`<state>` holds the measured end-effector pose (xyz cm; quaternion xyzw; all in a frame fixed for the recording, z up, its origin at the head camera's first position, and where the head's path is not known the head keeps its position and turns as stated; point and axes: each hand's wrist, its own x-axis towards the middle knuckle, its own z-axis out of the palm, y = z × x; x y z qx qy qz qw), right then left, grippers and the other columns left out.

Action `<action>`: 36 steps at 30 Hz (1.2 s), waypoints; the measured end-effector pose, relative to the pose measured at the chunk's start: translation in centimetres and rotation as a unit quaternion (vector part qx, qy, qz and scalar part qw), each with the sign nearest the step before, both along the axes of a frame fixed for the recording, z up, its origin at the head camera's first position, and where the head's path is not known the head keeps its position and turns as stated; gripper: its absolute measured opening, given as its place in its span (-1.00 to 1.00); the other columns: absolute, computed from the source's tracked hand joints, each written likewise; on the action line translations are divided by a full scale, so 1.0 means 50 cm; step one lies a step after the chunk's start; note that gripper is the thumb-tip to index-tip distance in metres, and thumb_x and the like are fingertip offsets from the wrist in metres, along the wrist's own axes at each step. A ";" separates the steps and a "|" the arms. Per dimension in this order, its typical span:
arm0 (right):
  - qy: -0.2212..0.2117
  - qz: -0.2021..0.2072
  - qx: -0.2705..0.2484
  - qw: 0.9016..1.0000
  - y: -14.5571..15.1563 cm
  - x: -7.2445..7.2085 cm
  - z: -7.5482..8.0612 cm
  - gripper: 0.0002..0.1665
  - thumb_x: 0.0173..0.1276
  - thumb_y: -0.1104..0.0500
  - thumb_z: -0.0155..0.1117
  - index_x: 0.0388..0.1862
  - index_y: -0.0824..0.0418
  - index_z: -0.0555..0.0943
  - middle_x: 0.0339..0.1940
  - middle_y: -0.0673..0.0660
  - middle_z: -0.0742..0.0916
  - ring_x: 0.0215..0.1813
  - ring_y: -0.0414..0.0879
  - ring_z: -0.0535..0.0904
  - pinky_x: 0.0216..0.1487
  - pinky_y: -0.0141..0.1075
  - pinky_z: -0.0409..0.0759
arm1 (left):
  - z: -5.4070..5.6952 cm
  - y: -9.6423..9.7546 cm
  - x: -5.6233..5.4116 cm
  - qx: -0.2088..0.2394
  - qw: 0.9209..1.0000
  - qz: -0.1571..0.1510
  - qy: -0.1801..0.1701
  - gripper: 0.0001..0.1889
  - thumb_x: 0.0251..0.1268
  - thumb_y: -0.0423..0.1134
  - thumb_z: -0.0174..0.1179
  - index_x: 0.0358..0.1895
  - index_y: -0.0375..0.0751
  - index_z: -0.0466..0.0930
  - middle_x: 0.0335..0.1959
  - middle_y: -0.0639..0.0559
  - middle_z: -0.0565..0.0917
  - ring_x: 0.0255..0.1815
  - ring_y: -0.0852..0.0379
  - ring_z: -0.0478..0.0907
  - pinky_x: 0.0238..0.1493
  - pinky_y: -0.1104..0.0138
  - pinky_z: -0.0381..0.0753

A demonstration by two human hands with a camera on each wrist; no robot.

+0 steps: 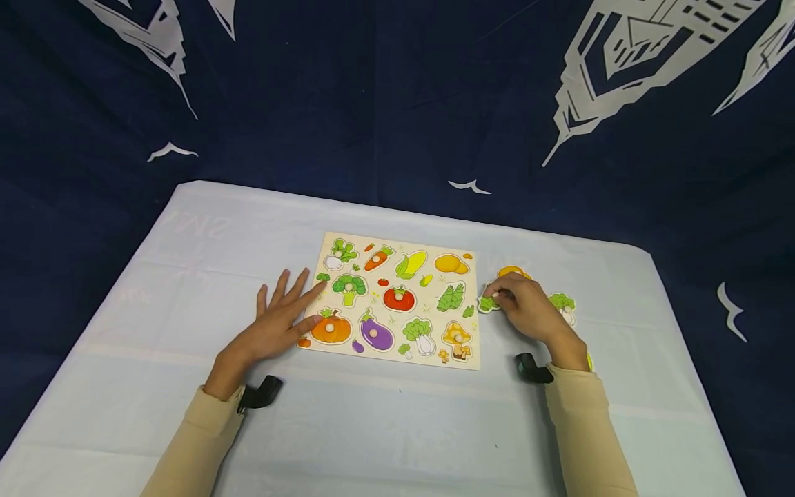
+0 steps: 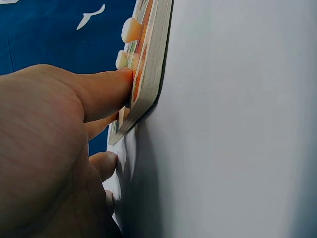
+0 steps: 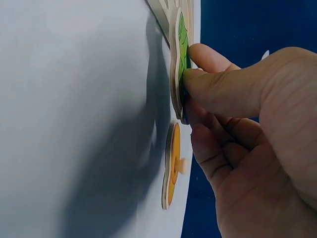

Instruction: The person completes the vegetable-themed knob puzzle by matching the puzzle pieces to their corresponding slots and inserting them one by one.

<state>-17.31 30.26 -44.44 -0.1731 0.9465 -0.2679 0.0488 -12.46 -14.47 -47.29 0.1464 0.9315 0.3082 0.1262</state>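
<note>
The board (image 1: 400,317) is lying flat on the table (image 1: 385,428), nearer the far edge than the near one, with its right edge facing a small group of loose pieces. The left hand (image 1: 273,331) is reaching over the board's left edge with its fingers straight and spread; its thumb is resting on the pumpkin (image 1: 335,333) at the near left corner, and its index fingertip is lying just inside the left edge. The right hand (image 1: 531,307) is pinching the green piece (image 1: 487,304) between thumb and fingertips, holding it just beside the board's right edge. Beyond that hand, toward the table's far edge, the orange piece (image 1: 514,271) is lying partly hidden, its knob showing in the right wrist view. The leafy piece (image 1: 563,304) is lying to the right of the hand, toward the table's right edge, and the yellow piece (image 1: 591,362) is peeping out from behind the right wrist, too covered to make out. Along the board's near edge, the eggplant (image 1: 377,334) and the mushroom (image 1: 457,334) are sitting with their knobs up, the mushroom filling the near right corner, while the turnip (image 1: 333,263) is occupying the far left corner.
</note>
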 end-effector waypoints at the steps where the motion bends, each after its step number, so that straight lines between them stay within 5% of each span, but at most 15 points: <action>1: 0.000 0.002 0.000 1.000 -0.002 -0.001 0.001 -0.77 0.38 0.48 0.20 -0.16 0.22 0.70 -0.10 0.19 0.70 -0.11 0.01 0.55 -0.02 -0.08 0.53 | 0.000 0.000 0.000 -0.001 1.000 0.000 0.000 -0.31 0.51 0.05 0.03 0.60 -0.01 0.08 0.66 -0.23 -0.18 0.63 -0.33 -0.54 0.41 -0.32 -0.67; 12: -0.012 0.019 -0.018 1.000 -0.032 -0.005 0.008 -0.76 0.40 0.48 0.16 -0.17 0.23 0.70 -0.04 0.20 0.72 0.05 0.07 0.59 0.12 -0.02 0.55 | 0.000 0.000 -0.002 -0.005 1.000 -0.002 0.001 -0.31 0.51 0.04 0.03 0.60 -0.02 0.08 0.66 -0.24 -0.17 0.63 -0.35 -0.53 0.41 -0.33 -0.67; 36: 0.003 0.077 -0.010 0.997 -0.103 -0.012 0.003 -0.80 0.38 0.45 0.24 -0.17 0.22 0.71 -0.13 0.10 0.70 -0.13 -0.06 0.55 0.00 -0.16 0.60 | 0.001 0.001 -0.001 -0.007 1.000 -0.002 0.000 -0.31 0.51 0.02 0.03 0.60 -0.04 0.07 0.66 -0.25 -0.17 0.62 -0.36 -0.53 0.41 -0.33 -0.66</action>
